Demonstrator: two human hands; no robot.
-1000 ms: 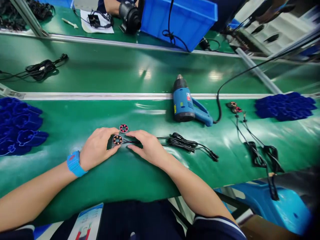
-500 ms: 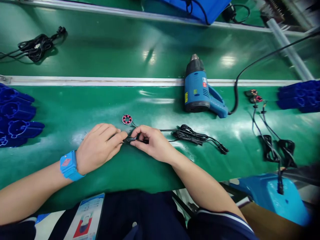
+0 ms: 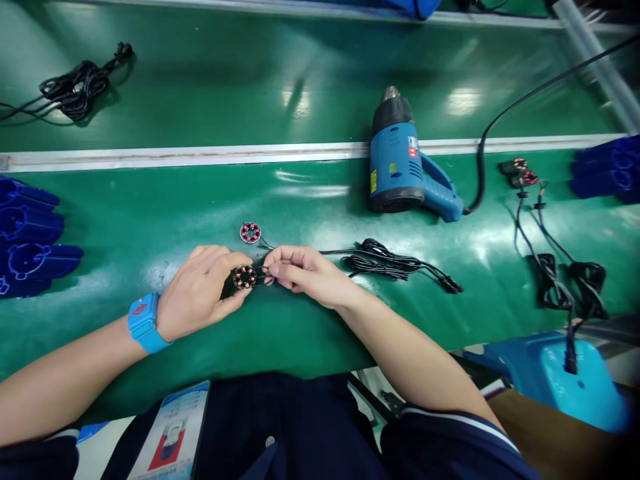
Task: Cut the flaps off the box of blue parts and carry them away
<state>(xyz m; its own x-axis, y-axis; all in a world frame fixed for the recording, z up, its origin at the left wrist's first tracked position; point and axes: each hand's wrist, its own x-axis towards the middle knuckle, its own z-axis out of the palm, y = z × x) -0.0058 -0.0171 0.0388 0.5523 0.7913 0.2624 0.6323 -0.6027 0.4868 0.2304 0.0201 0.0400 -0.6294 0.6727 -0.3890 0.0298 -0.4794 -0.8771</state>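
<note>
Between the thumb and fingers of my left hand (image 3: 203, 290) is a small round motor stator (image 3: 245, 277) with copper windings facing up. My right hand (image 3: 305, 275) pinches the thin black wires (image 3: 265, 275) that run from the stator. Just beyond my hands lies a second stator (image 3: 250, 233) with red and black segments, its leads reaching toward my right fingers. Past my right hand stretches a bundled black cable (image 3: 383, 259) with connectors at its right end. A blue wrist strap (image 3: 147, 324) is around my left wrist.
A blue heat gun (image 3: 400, 160) lies beyond my right hand, its cord trailing right. Blue plastic housings (image 3: 37, 260) stand at left, more housings (image 3: 607, 167) at right. Finished-looking cables with stators (image 3: 545, 260) hang over the right edge. A coiled cable (image 3: 75, 90) lies back left.
The copper-wound stator, earlier hidden by my left fingers, now shows face up in them. My right fingers have shifted to its thin wires. The whole view has tilted slightly.
</note>
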